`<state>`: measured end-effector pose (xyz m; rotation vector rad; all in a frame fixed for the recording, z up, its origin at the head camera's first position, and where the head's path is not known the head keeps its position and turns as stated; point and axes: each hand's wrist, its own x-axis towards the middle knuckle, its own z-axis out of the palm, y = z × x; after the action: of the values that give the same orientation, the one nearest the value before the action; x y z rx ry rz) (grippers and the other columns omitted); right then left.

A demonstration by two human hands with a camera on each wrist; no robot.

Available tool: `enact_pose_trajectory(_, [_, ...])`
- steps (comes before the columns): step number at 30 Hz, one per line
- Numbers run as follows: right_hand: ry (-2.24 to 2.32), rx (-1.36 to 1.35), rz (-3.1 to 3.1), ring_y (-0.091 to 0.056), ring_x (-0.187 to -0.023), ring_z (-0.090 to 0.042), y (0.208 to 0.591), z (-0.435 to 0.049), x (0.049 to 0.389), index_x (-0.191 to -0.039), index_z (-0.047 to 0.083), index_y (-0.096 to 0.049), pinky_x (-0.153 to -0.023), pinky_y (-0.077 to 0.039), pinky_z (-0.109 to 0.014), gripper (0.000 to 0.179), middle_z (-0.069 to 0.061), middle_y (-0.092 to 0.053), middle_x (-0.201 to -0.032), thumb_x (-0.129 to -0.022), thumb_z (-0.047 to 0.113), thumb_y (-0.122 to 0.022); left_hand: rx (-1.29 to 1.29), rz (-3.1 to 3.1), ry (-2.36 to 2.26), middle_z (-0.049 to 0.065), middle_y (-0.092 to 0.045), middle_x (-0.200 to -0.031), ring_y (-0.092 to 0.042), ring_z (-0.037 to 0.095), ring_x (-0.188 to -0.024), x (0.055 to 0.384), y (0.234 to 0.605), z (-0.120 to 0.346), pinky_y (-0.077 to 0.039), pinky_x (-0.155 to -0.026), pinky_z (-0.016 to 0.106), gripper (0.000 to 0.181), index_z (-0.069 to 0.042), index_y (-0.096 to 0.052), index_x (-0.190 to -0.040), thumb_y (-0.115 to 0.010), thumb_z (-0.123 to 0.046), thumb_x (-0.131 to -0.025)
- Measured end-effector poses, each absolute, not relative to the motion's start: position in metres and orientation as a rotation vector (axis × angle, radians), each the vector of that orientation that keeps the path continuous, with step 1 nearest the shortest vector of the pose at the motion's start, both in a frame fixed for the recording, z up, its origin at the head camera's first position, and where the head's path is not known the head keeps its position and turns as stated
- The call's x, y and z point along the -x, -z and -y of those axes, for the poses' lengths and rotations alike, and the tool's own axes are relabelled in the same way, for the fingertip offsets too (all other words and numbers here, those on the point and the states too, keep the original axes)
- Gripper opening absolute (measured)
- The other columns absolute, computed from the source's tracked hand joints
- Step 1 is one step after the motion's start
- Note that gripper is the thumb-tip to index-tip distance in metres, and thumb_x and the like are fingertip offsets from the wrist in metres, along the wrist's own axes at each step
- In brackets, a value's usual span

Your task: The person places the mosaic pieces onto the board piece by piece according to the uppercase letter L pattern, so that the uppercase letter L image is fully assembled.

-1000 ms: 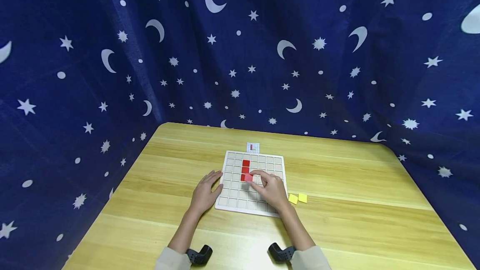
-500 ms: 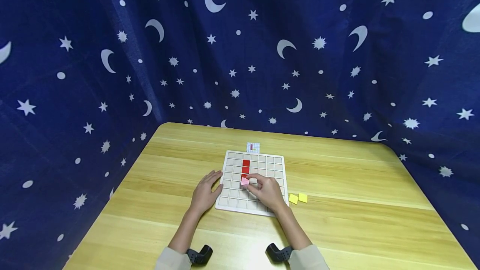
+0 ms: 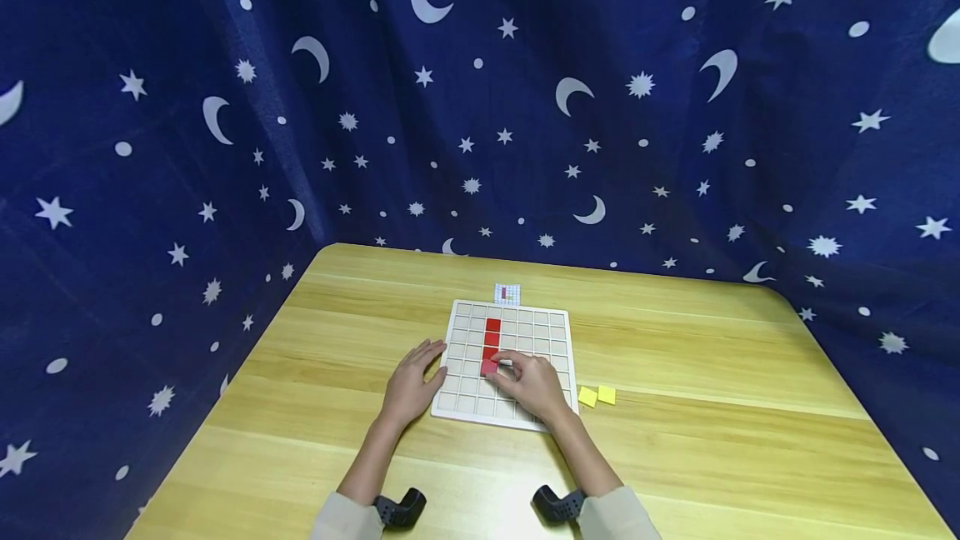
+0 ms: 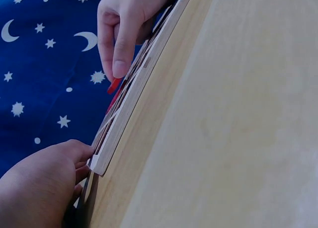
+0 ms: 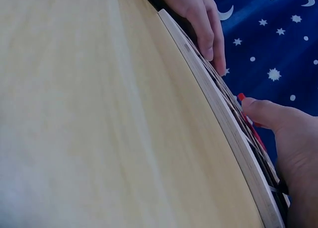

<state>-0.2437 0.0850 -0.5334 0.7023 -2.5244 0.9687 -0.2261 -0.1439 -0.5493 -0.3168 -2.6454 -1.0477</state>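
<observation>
Between thumb and index finger, my right hand (image 3: 536, 382) pinches a small red square tile (image 3: 488, 367). The tile is tilted over a cell of the white grid board (image 3: 465, 405), just below a column of several red tiles (image 3: 492, 339). In the left wrist view its thin edge (image 4: 114, 85) shows under the fingertips, slightly above the board. My left hand (image 3: 411, 382) touches the board's left edge, its fingers fairly straight and the thumb at the rim. Part of the board's right side is hidden under my right hand.
Two yellow square tiles (image 3: 597, 396) lie on the wooden table (image 3: 720, 407), right of the board. A small card (image 3: 507, 294) with a printed grid pattern lies behind the board. A blue star-and-moon curtain (image 3: 480, 107) hangs behind the table.
My right hand has moved slightly left and toward the near side with the red tile, bringing it from over the lowest red tile to the cell below. My left hand has stayed put.
</observation>
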Motion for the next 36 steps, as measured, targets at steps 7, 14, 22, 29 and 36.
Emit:
enact_pose_trajectory(7, [-0.939,-0.699,2.565,-0.023,-0.045,0.001,0.5336,-0.0853,0.2426,-0.092,0.015,-0.071,-0.041,-0.022,-0.017,0.027,0.018,-0.029,-0.048,-0.074,0.033,-0.076,0.317,2.654,1.045,0.007,-0.054,-0.130,-0.040,0.024,-0.127,0.2261,0.5505,0.1439,-0.026,-0.110,0.038,0.038,-0.007,-0.059,-0.124,-0.061,-0.021,-0.088])
enact_pose_trajectory(14, [-0.909,-0.714,2.558,-0.023,-0.045,0.001,0.5358,-0.0856,0.2432,-0.092,0.014,-0.071,-0.041,-0.023,-0.018,0.027,0.017,-0.029,-0.049,-0.074,0.034,-0.076,0.311,2.660,1.045,0.006,-0.054,-0.130,-0.040,0.024,-0.127,0.2258,0.5500,0.1438,-0.025,-0.110,0.037,0.039,-0.007,-0.058,-0.124,-0.061,-0.021,-0.088])
enact_pose_trajectory(22, [-0.929,-0.744,2.490,-0.022,-0.046,0.001,0.5390,-0.0862,0.2444,-0.090,0.013,-0.071,-0.040,-0.023,-0.018,0.031,0.017,-0.028,-0.049,-0.074,0.039,-0.074,0.313,2.665,1.042,0.008,-0.053,-0.130,-0.040,0.026,-0.127,0.2264,0.5499,0.1434,-0.026,-0.110,0.038,0.039,-0.007,-0.058,-0.125,-0.061,-0.022,-0.089])
enact_pose_trajectory(29, [-0.937,-0.768,2.444,-0.022,-0.046,0.002,0.5398,-0.0863,0.2448,-0.088,0.009,-0.070,-0.040,-0.022,-0.018,0.035,0.018,-0.028,-0.049,-0.076,0.042,-0.072,0.304,2.678,1.039,0.006,-0.053,-0.131,-0.039,0.024,-0.128,0.2271,0.5497,0.1440,-0.025,-0.110,0.037,0.039,-0.008,-0.057,-0.125,-0.060,-0.023,-0.089])
enact_pose_trajectory(36, [-0.940,-0.773,2.458,-0.023,-0.046,0.000,0.5400,-0.0860,0.2462,-0.089,0.009,-0.070,-0.040,-0.023,-0.019,0.035,0.017,-0.029,-0.050,-0.076,0.041,-0.072,0.306,2.674,1.039,0.007,-0.053,-0.131,-0.039,0.025,-0.128,0.2275,0.5484,0.1441,-0.025,-0.110,0.038,0.039,-0.007,-0.057,-0.125,-0.061,-0.022,-0.089])
